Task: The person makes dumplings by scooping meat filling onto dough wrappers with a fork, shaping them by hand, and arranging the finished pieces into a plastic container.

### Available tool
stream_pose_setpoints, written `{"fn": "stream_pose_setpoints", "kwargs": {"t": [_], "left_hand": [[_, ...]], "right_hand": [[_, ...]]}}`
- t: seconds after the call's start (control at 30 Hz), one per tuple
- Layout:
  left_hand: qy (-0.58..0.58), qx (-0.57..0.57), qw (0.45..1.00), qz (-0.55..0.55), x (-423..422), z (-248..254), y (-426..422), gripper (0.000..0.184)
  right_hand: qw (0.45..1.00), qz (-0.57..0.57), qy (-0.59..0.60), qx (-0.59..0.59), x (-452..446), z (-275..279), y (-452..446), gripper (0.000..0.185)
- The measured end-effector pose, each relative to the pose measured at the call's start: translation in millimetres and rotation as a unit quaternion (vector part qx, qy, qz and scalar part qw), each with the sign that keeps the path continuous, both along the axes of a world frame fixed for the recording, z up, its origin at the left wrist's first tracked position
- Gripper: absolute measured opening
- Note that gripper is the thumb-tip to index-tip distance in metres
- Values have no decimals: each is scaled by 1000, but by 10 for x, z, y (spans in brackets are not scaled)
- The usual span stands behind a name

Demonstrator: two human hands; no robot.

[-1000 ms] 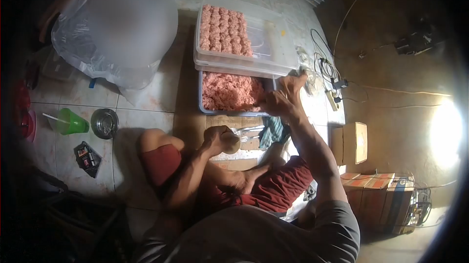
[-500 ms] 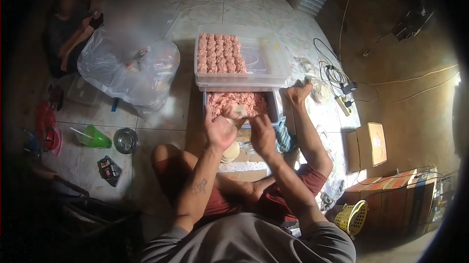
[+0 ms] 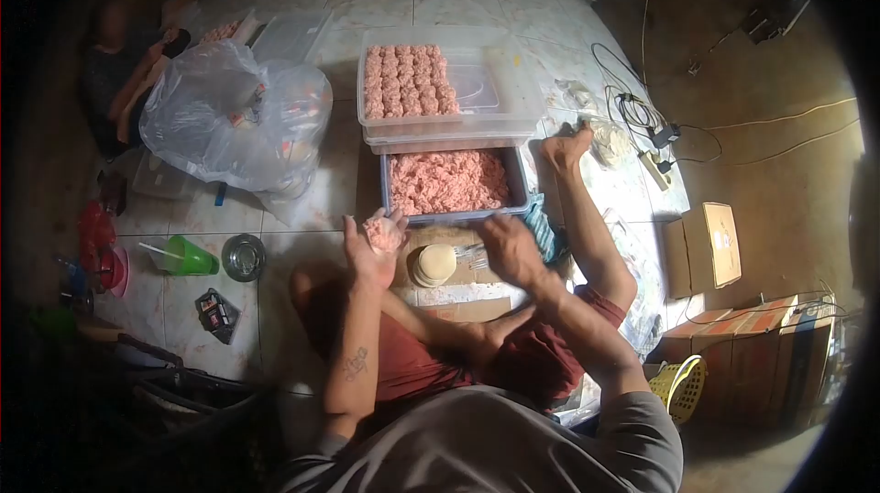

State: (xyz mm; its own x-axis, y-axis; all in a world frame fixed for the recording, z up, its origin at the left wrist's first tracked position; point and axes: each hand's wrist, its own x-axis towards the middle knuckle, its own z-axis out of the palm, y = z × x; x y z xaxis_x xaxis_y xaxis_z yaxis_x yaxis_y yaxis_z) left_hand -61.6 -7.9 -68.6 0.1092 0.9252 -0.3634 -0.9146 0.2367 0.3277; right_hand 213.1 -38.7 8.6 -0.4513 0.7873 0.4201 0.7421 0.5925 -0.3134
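Note:
Minced meat on a round wrapper (image 3: 381, 235) lies in my left hand (image 3: 368, 259), its palm up and its fingers curled about it. My right hand (image 3: 513, 250) is closed, in front of the tub's right corner; a faint motion smear shows at its fingers, and what they grip is unclear. A blue-grey tub (image 3: 456, 217) of pink minced meat (image 3: 445, 183) stands just beyond both hands. Between them, a stack of pale round wrappers (image 3: 435, 264) sits on cardboard, with metal forks (image 3: 471, 257) at its right. Filled meat dumplings (image 3: 406, 81) stand in rows in a clear plastic tray (image 3: 500, 122) behind the tub.
A large clear plastic bag (image 3: 238, 122) sits left of the tray. A green cup (image 3: 191, 256) and a glass bowl (image 3: 243, 257) stand on the tiles at left. Cables and a power strip (image 3: 655, 170) lie at right. Another person (image 3: 133, 71) sits at the far left.
My left hand has drawn back and left from over the tub with the wrapper, where meat now shows. My right hand has moved slightly right, away from it.

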Motion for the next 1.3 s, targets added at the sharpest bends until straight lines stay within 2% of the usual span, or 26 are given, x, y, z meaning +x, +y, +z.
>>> {"fn": "stream_pose_setpoints", "kwargs": {"t": [0.03, 0.1, 0.13, 0.17, 0.23, 0.3, 0.33, 0.37, 0.4, 0.47, 0.5, 0.53, 0.57, 0.6, 0.7, 0.77, 0.8, 0.83, 0.9, 0.97, 1.03, 1.1, 1.17, 1.23, 1.27, 1.3], "left_hand": [[-17, 36, 998, -44, -72, -161, -81, 79], [-49, 111, 984, -131, -167, -384, -205, 72], [-4, -64, 996, -60, 39, -20, -333, 71], [-2, -64, 996, -61, 82, -51, -375, 71], [-16, -61, 990, -130, 135, -109, -451, 70], [-11, -55, 990, -128, 173, -102, -521, 69], [-35, -55, 990, -126, 170, -124, -547, 69], [-59, -57, 989, -124, 159, -149, -584, 70], [-79, -39, 987, -133, 103, -283, -587, 73], [-69, -37, 987, -140, 93, -125, -620, 75], [-61, -36, 986, -148, 91, -72, -609, 77], [-60, -33, 987, -148, 89, -81, -571, 77], [-127, 14, 977, -168, 88, -94, -536, 79], [-193, 60, 961, -187, 88, -113, -518, 82], [-199, 50, 965, -162, 258, 171, -368, 84], [-228, 66, 958, -161, 317, 60, -198, 85], [-257, 80, 950, -159, 346, 28, -122, 85], [-256, 83, 950, -159, 394, 148, -84, 85], [-139, 35, 984, -102, 478, 350, -52, 81], [-150, 43, 983, -94, 440, 139, 43, 85], [-132, 18, 984, -118, 425, 237, -18, 85], [-124, 29, 983, -131, 402, 261, -58, 86], [-127, 27, 983, -133, 381, 271, -130, 86], [-122, 17, 985, -124, 375, 275, -171, 85], [-116, 12, 986, -120, 381, 288, -157, 85], [-116, 14, 986, -120, 383, 270, -120, 85]], "right_hand": [[999, -26, 33, -18, 27, 144, 112, 26], [994, -90, -66, 10, 79, 323, 384, 15], [986, -120, -110, 22, 112, 246, 562, 12], [986, -122, -108, 22, 148, 102, 722, 12], [978, -51, -200, 3, 180, -108, 968, 13], [973, 25, -230, -5, 12, -155, 1006, 16], [966, 36, -241, -85, -45, -75, 1005, 16], [967, 38, -239, -85, -24, -24, 1029, 16], [968, 52, -210, -130, 67, 17, 1096, 16], [968, 46, -110, -223, 196, 146, 1179, 18], [968, 46, -109, -220, 240, 246, 1158, 18], [969, 33, -49, -239, 289, 344, 1120, 18], [966, 21, 12, -259, 323, 426, 1066, 19], [976, 1, 41, -214, 343, 456, 986, 16], [977, -3, 120, -178, 303, 583, 697, 14], [978, -15, 132, -164, 217, 586, 519, 10], [984, -33, 141, -107, 181, 528, 443, 9], [986, -50, 150, -50, 109, 525, 352, 9], [979, -98, 165, -70, -14, 468, 205, 9], [963, -157, 209, -71, -22, 242, 207, 9], [958, -181, 200, -96, 110, -91, 292, 12], [917, -195, 244, -249, 183, -187, 326, 21], [903, -182, 293, -255, 204, -184, 301, 26], [856, -228, 339, -318, 213, -69, 287, 22], [789, -227, 406, -401, 241, 28, 280, 18], [790, -227, 406, -399, 243, 30, 293, 18]]}}
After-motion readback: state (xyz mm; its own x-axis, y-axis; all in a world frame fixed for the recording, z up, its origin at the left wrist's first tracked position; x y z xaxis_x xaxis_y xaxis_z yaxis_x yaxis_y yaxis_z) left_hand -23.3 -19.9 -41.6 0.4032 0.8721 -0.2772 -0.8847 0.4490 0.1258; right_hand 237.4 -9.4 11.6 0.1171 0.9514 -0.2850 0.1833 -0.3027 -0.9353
